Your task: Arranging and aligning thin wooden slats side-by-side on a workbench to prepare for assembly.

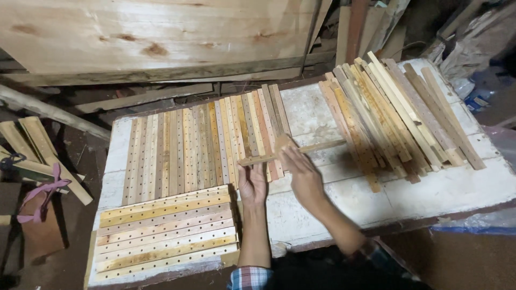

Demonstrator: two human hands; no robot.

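Note:
My left hand [251, 181] and my right hand [301, 171] together hold one thin wooden strip [317, 147] with a row of holes, lying crosswise above the white worktable [457, 188]. The left hand pinches its left end, the right hand grips near its middle. Just beyond the hands lies a row of several drilled strips [199, 145] laid side by side lengthwise. A second batch of drilled strips [166, 231] lies crosswise at the table's near left corner. A loose pile of strips [392, 113] rests at the right.
A large plywood sheet [150, 32] leans behind the table with boards and offcuts around it. Wooden pieces and a pink strap [40, 201] sit on the floor at left. Blue plastic [473, 228] hangs at the table's right edge.

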